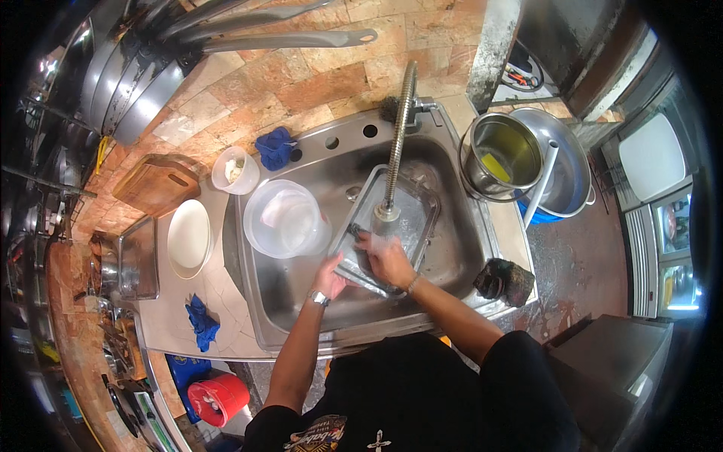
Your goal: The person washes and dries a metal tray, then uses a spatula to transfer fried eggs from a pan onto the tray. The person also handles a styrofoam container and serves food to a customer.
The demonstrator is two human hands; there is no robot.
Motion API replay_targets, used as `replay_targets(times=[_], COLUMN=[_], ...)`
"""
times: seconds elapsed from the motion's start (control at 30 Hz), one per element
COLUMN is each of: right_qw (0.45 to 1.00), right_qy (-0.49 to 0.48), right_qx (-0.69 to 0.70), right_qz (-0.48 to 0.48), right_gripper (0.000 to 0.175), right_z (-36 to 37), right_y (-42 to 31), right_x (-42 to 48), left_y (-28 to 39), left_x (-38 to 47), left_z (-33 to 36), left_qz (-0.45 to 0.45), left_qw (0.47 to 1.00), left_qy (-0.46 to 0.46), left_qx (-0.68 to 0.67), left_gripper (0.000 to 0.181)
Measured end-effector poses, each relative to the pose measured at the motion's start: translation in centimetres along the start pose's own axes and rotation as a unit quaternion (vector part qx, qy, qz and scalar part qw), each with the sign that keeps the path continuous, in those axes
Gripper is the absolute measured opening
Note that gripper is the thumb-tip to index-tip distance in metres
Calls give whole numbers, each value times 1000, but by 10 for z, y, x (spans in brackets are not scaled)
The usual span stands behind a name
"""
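A rectangular metal tray (pixel 404 195) is tilted inside the stainless steel sink (pixel 452 268). My left hand (pixel 330 278) grips its near left edge. Over the tray's inner face, my right hand (pixel 390 261) has a small dark scouring pad (pixel 356 229) at its fingertips; the palm side is hidden. Above that hand hangs the spring-neck faucet (pixel 395 141), with water spraying from its head onto the hand and tray. A translucent plastic tub (pixel 282 217) stands in the sink left of the tray, beside a spoon (pixel 353 194).
Left of the sink are a white oval bowl (pixel 190 234), a small plastic container (pixel 235 170), a wooden board (pixel 158 186) and blue cloths (pixel 275 148). A steel pot (pixel 502 150) and a dark block-like object (pixel 504 281) flank the right side. Pans (pixel 135 96) hang upper left.
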State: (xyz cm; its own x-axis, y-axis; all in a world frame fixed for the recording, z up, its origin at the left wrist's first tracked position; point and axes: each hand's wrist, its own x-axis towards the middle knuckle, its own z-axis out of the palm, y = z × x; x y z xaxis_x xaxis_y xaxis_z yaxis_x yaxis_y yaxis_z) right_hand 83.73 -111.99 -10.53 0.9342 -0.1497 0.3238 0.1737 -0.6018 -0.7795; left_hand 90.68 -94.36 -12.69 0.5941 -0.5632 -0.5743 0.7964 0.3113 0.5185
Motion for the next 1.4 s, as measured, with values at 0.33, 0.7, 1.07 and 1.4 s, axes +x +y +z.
replay_targets(times=[0.33,0.7,1.07,1.4], right_qw=[974,997,994,954], right_qy=[-120,54,34,-5], right_qx=[-162,-26,-108,-232], right_qz=[99,57,4,190], right_gripper=[42,64,66,41], right_z=[-33,-13,0,-2], right_y=[1,9,12,64], right_x=[-9,7,18,19], left_y=[8,-14,-14,4], left_x=[-11,-56,-57,-76], left_z=[7,16,-20,9], left_qz=[123,159,349,202], left_qw=[988,981,734,925], left_qy=[30,70,69,77], left_qx=[93,83,578,312], left_gripper=[43,31,36,25])
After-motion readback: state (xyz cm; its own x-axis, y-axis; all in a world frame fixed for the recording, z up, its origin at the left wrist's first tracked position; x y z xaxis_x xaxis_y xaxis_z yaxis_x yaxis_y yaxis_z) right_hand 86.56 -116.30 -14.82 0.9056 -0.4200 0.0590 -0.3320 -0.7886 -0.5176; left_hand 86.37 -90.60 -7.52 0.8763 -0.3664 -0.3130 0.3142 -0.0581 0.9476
